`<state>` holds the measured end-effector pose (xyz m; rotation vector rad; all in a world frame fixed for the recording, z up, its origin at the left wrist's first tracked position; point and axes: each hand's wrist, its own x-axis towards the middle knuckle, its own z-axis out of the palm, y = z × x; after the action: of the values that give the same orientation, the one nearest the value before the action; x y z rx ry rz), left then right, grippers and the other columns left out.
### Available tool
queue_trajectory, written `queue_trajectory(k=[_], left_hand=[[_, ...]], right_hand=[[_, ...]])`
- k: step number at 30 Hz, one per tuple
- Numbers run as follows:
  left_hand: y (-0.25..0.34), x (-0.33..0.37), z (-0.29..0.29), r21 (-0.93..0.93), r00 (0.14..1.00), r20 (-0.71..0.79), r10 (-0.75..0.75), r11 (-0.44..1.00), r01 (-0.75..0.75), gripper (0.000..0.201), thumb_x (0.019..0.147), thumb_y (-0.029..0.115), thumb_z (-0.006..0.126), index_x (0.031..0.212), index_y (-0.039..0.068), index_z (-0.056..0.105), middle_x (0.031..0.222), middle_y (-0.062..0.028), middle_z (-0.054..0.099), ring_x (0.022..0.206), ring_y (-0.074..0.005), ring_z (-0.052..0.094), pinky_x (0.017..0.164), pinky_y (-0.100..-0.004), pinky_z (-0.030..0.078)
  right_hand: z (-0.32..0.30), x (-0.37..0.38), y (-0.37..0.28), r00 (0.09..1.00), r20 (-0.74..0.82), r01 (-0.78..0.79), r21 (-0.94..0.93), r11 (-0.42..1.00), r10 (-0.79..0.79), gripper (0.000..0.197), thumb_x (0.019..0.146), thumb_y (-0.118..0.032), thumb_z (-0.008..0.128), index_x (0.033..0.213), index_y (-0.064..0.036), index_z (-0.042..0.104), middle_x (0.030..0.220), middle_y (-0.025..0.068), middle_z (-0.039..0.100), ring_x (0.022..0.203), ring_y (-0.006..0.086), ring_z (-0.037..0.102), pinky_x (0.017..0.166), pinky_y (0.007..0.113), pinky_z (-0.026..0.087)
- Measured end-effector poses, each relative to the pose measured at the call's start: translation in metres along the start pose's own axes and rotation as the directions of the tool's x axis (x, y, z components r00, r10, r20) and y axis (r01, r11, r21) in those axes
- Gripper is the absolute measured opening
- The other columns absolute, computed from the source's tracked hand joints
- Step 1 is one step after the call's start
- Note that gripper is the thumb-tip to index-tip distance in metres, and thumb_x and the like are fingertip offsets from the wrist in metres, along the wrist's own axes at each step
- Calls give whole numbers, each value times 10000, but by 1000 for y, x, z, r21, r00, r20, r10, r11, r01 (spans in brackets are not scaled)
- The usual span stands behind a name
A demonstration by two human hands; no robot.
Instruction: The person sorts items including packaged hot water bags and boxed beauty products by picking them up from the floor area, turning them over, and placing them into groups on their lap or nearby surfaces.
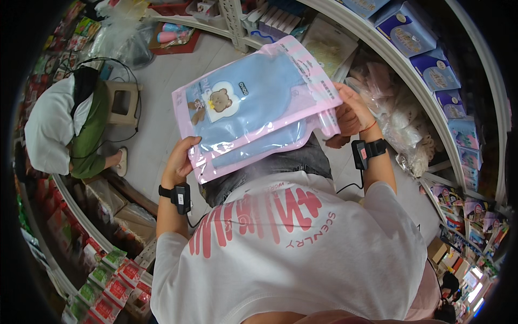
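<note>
Two flat plastic pouches (253, 97), one overlapping the other, are held up in front of my body. They have pink borders and clear windows, with something light blue inside and a brown bear picture on the upper one. My left hand (179, 157) grips their near left corner, its thumb on top and the fingers mostly hidden underneath. At the right end, my right hand (352, 110) is closed on the pink edges, with part of its fingers in shadow behind them. What the blue contents are cannot be made out.
To the right, a curved white shelf (377, 43) carries blue and purple packs (437, 67), with clear plastic bags (399, 124) below. At left, a person in green trousers (89, 129) is beside a beige stool (123, 102). Red and green packets (116, 281) line the lower left.
</note>
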<state>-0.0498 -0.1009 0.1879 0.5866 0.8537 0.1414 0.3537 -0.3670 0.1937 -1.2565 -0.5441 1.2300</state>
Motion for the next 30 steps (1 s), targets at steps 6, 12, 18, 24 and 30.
queue_trajectory(k=[6, 12, 18, 24, 30], left_hand=[[-12, 16, 8, -58, 991, -45, 124, 990, -127, 337, 823, 28, 556, 1150, -39, 512, 954, -143, 647, 800, -245, 682, 753, -374, 602], [-28, 25, 7, -244, 984, -103, 143, 956, -165, 328, 821, 49, 576, 1132, -41, 527, 992, -169, 650, 863, -293, 674, 798, -417, 584], [-37, 39, 2, -269, 977, -100, 190, 940, -211, 351, 853, 83, 571, 1165, -64, 505, 1047, -186, 647, 922, -310, 663, 858, -439, 560], [-46, 44, 17, -243, 948, -122, 295, 917, -317, 358, 858, 100, 576, 1171, -58, 503, 1062, -180, 642, 944, -300, 656, 873, -432, 550], [-17, 41, 24, -302, 945, -139, 298, 896, -326, 370, 837, 64, 579, 1189, -17, 500, 1037, -140, 628, 926, -258, 650, 821, -387, 558]], right_hand=[[-51, 11, 48, 946, -299, -193, -205, 960, 127, 397, 974, -231, 520, 1299, -6, 490, 1180, 107, 611, 978, 162, 617, 816, 272, 515], [-9, -14, 37, 864, -156, -497, -110, 861, 478, 547, 923, -419, 572, 1249, 18, 526, 1044, 130, 665, 836, 181, 655, 707, 286, 547], [-5, 15, 58, 897, -27, -423, 233, 876, 440, 439, 893, -362, 656, 1202, -61, 575, 1050, 62, 655, 967, 168, 624, 775, 302, 527], [30, 72, 74, 944, -120, -240, 390, 889, 307, 264, 947, -224, 568, 1132, -35, 580, 1076, 106, 647, 953, 218, 637, 822, 359, 544], [-28, 68, 78, 995, 65, -104, 663, 742, 81, 153, 953, -136, 538, 1055, -28, 576, 1000, 118, 642, 843, 229, 660, 730, 389, 576]])
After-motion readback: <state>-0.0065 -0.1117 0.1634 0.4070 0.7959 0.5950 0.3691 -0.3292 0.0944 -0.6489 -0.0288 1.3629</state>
